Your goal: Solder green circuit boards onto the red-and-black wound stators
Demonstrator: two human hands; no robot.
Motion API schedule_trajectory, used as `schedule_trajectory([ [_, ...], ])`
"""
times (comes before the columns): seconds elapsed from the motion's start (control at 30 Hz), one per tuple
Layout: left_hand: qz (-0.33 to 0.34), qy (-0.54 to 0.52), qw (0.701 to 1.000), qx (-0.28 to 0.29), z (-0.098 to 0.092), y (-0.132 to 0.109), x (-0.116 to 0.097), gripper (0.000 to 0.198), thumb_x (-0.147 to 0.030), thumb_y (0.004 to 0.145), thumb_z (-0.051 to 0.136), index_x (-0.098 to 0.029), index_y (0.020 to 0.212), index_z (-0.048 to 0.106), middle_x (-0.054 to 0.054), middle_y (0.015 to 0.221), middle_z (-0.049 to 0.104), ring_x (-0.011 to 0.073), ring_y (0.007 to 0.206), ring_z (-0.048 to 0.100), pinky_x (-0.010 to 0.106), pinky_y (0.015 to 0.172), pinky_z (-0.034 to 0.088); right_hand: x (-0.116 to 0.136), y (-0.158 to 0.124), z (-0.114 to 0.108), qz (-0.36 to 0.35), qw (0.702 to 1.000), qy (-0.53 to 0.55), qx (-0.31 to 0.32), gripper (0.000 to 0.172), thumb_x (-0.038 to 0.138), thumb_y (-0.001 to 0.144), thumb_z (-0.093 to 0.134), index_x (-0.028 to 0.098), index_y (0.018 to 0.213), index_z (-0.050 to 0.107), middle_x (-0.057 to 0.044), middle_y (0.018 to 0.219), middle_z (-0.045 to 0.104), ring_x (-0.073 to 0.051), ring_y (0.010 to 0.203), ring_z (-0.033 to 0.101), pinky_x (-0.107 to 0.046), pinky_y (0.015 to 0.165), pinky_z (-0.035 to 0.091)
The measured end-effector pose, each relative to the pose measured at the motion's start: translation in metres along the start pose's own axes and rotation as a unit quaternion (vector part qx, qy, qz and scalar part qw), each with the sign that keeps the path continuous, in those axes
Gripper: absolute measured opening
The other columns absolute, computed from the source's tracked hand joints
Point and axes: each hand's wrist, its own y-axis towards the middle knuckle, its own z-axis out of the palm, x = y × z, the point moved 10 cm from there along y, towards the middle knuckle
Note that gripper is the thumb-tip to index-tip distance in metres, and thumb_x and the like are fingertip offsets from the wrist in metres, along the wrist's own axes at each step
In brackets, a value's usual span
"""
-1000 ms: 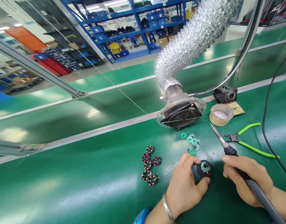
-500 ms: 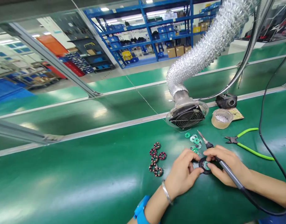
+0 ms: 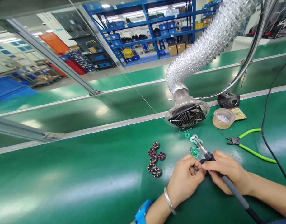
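Pinched between the thumb and fingers of my left hand [image 3: 185, 178] is a round black part [image 3: 203, 161], mostly covered by both hands now. A soldering iron [image 3: 235, 190] lies in the grip of my right hand [image 3: 236, 171], its metal tip pointing up and away over the loose boards. The fingertips of both hands meet at the black part. Just beyond them lie several small round green circuit boards [image 3: 194, 152]. To the left of my left hand sit several copper-wound ring coils [image 3: 153, 159], some of them reddish.
A fume extractor [image 3: 188, 116] on a silver duct hangs beyond the boards. Right of it stand a tub of metallic bits [image 3: 221, 124] and a black soldering iron holder [image 3: 229, 100]. Green-handled cutters [image 3: 257, 152] lie at the right, near a black cable [image 3: 265, 115].
My hands have drawn closer together, covering the black part and the green board seen in it earlier. The soldering iron's tip has shifted nearer, over the loose boards.
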Motion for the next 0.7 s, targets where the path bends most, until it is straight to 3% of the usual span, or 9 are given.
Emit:
schedule_trajectory([
  [0.27, 0.013, 0.005, 1.000, 0.012, -0.0004, -0.0071, 0.0040, 0.009, -0.017, 0.080, 0.056, -0.015, 0.072, 0.061, -0.002, 0.074, 0.050, 0.0064, 0.051, 0.039, 0.019, 0.047, 0.031, 0.0019, 0.0009, 0.0038, -0.003, 1.000, -0.013, 0.022, 0.036, 0.003, 0.085, 0.048, 0.017, 0.117, 0.052, 0.001, 0.069, 0.059, -0.013, 0.056, 0.043, -0.030, 0.061, 0.042],
  [0.5, 0.014, 0.013, 1.000, 0.019, 0.0006, -0.0069, 0.0047, 0.009, -0.017, 0.080, 0.055, -0.015, 0.073, 0.060, -0.002, 0.074, 0.050, 0.0061, 0.051, 0.040, 0.020, 0.048, 0.032, 0.0061, 0.0036, -0.0023, -0.008, 1.000, -0.015, 0.003, 0.045, 0.003, 0.084, 0.048, 0.020, 0.125, 0.049, 0.002, 0.072, 0.063, -0.013, 0.056, 0.052, -0.030, 0.066, 0.047],
  [0.7, 0.016, 0.015, 1.000, 0.019, -0.0010, -0.0067, 0.0036, 0.010, -0.016, 0.083, 0.053, -0.016, 0.076, 0.060, -0.001, 0.076, 0.050, 0.0077, 0.054, 0.042, 0.020, 0.051, 0.034, 0.0061, 0.0035, 0.0002, -0.007, 1.000, -0.018, 0.018, 0.040, 0.001, 0.084, 0.047, 0.017, 0.121, 0.049, 0.001, 0.070, 0.062, -0.013, 0.054, 0.044, -0.031, 0.062, 0.044],
])
